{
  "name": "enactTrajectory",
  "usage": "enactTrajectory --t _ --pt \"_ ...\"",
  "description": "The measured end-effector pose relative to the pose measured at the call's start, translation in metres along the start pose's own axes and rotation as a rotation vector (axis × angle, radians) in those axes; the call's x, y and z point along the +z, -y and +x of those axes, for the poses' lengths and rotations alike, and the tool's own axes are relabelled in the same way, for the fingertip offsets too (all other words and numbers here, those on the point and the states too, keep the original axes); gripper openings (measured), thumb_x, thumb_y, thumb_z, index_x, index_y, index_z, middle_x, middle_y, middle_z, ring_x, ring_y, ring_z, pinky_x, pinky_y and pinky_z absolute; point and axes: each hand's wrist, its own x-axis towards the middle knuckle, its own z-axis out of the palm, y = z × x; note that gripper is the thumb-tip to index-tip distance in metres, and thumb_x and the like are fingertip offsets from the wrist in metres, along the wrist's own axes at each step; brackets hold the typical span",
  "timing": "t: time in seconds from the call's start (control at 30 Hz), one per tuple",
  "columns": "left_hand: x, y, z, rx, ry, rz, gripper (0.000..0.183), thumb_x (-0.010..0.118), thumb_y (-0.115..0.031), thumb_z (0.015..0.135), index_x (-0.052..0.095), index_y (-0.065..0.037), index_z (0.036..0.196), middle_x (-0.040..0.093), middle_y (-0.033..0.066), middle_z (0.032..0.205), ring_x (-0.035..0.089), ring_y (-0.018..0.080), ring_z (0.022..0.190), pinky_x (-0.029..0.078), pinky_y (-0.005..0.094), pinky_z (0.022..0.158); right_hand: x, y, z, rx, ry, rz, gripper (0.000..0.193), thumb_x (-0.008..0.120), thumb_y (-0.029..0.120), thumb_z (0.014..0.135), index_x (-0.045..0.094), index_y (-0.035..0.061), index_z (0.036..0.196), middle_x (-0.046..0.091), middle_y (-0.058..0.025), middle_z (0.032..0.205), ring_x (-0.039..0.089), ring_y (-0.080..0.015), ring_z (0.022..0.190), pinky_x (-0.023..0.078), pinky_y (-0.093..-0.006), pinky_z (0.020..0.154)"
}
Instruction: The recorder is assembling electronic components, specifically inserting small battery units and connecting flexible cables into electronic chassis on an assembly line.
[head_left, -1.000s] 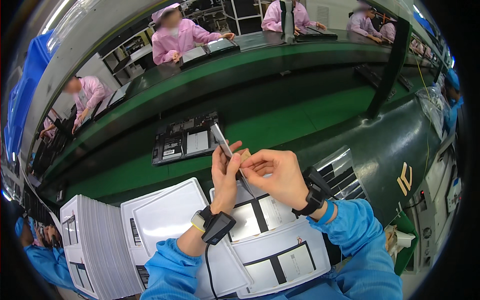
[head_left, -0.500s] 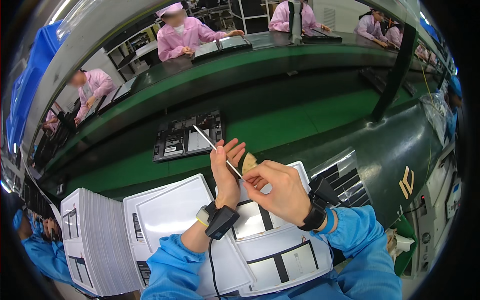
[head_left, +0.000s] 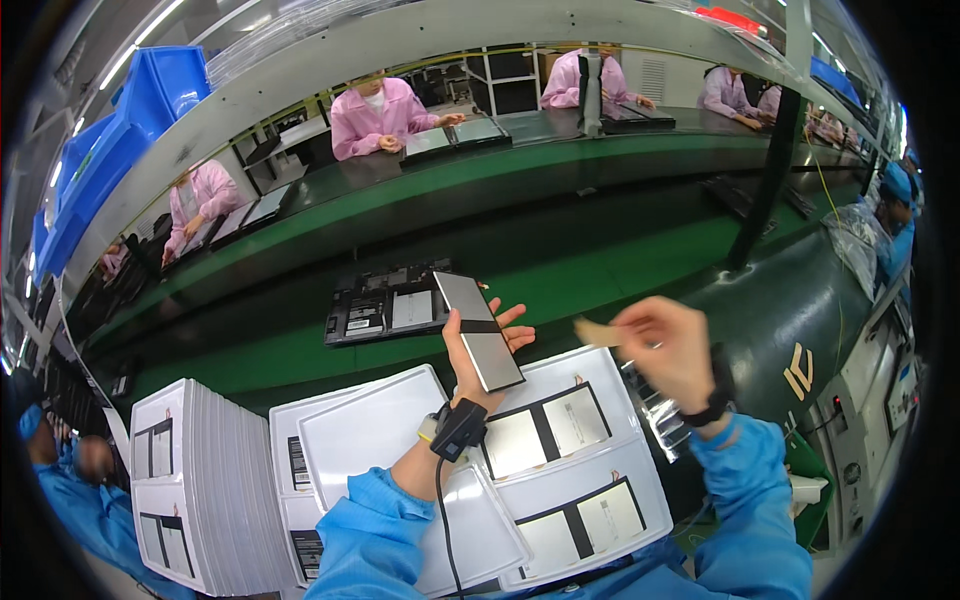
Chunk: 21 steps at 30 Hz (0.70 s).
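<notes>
My left hand (head_left: 468, 372) grips a flat battery pack (head_left: 490, 362) by its edges; two silver panels show, with a black band between them. The pack is tilted above the white trays. To the right, my right hand (head_left: 672, 350) pinches a small tan strip of paper or tape (head_left: 597, 333), apart from the pack. Beneath my hands, white plastic trays (head_left: 655, 500) hold similar battery packs (head_left: 575, 420). Beyond the left hand, an opened laptop base (head_left: 350, 283) lies on the green belt, its inner parts showing and its right edge partly covered by the held pack.
A tall stack of white trays (head_left: 235, 480) stands at the left, beside an overlapping tray (head_left: 375, 420). A dark post (head_left: 765, 190) rises at the right, near clear plastic wrap (head_left: 858, 240). Co-workers in pink (head_left: 375, 120) sit across the line. Blue bins (head_left: 125, 140) hang upper left.
My right hand has moved away to the right from the battery pack, carrying the tan strip. The pack has turned in my left hand, so its silver face now shows instead of its thin edge.
</notes>
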Motion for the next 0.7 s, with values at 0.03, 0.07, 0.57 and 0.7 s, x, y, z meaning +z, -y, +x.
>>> enactTrajectory --t 0.03,0.07,0.57,0.7 --pt "0.001 -0.002 0.0 -0.03 0.007 0.008 0.098 0.03 -0.078 0.094 0.042 0.003 0.147 0.061 0.0258 0.13 0.069 0.033 0.088 0.055 0.0409 0.084 -0.027 0.007 -0.009 0.05 -0.069 -0.022 0.015 0.069 -0.007 0.088 0.071 -0.0041 0.103 0.073 -0.0078 0.094 0.071 -0.0121 0.087 0.058 -0.0251 0.077" --pt "0.001 -0.002 0.0 -0.042 0.016 0.001 0.098 0.03 -0.078 0.094 0.042 0.003 0.147 0.061 0.0258 0.13 0.069 0.033 0.088 0.055 0.0409 0.084 -0.055 0.019 -0.022 0.072 -0.147 -0.058 0.015 0.067 -0.007 0.09 0.07 -0.0035 0.105 0.072 -0.0069 0.096 0.07 -0.0105 0.086 0.056 -0.024 0.078" --pt "0.036 -0.002 -0.013 -0.363 0.362 0.088 0.085 0.025 -0.069 0.099 0.031 -0.013 0.163 0.042 0.0335 0.155 0.072 0.0383 0.087 0.059 0.0419 0.069 -0.352 -0.188 -0.436 0.843 -0.709 -0.96 0.014 0.071 0.012 0.082 0.075 -0.0006 0.078 0.072 -0.0167 0.071 0.072 -0.0296 0.065 0.058 -0.0402 0.067" --pt "0.046 -0.003 -0.013 -0.441 0.395 0.027 0.078 0.024 -0.064 0.105 0.035 -0.009 0.159 0.051 0.0232 0.15 0.066 0.046 0.112 0.06 0.054 0.088 -0.337 -0.195 -0.428 0.858 -0.602 -1.185 0.017 0.072 0.017 0.086 0.072 0.0004 0.087 0.072 -0.0215 0.087 0.069 -0.0413 0.086 0.055 -0.0498 0.078"
